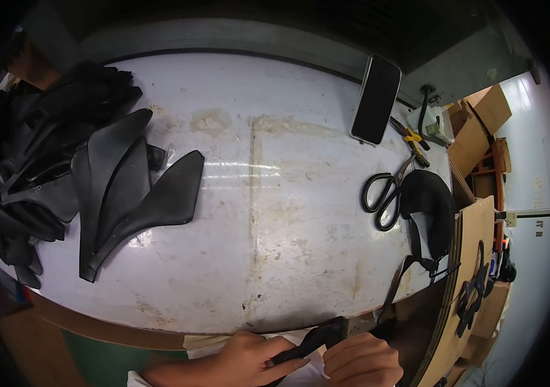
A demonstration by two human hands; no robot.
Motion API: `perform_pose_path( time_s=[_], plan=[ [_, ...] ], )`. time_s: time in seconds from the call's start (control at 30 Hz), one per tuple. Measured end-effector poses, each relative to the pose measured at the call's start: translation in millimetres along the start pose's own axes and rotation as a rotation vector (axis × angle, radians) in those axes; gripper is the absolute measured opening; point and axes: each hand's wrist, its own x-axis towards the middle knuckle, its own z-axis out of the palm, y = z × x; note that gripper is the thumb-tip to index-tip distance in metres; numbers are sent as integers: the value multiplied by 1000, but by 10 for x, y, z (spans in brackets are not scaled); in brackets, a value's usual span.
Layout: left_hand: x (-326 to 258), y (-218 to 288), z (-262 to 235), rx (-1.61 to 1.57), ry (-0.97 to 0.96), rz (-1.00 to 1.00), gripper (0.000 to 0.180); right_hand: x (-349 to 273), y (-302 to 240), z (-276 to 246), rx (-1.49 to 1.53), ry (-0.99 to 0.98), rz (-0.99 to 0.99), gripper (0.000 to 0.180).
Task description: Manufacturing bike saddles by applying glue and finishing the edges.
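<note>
At the table's near edge, close to my body, my left hand [249, 355] is closed on a black curved piece [317, 338] that looks like molded rubber or plastic. Its fingers wrap one end, while the wider end sticks out to the right. Right beside that end is my right hand [363, 362], its fingers curled into a fist; whatever they hold is hidden. Similar black molded pieces [117, 180] lie heaped on the left of the table, and one broad fin-shaped piece [175, 193] reaches out toward the middle.
On the white, stained table [301, 232], a phone [377, 100] leans at the back right. Nearer are yellow-handled pliers [410, 137], black-handled scissors [385, 197] and a dark rounded object [430, 206] with a strap. Cardboard [465, 258] stands along the right side.
</note>
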Motion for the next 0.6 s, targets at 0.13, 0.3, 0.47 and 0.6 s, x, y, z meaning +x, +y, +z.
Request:
perform_pose_path(
  time_s=[0.13, 0.3, 0.47, 0.6],
  plan=[
    [-17, -78, -54, -33, -35, 98, 24, -73, 71, 176, -109, 74, -106, 15],
    [-63, -241, -53, 116, -120, 237, 29, -61, 89, 220, -136, 2, -141, 14],
    [-79, -234, -63, 96, -129, 236, 27, -23, 73, 162, 45, -155, -75, 12],
    [-82, -228, -60, 179, -79, 255, 26, -186, 112, 230, 187, 12, -92, 17]
  ],
)
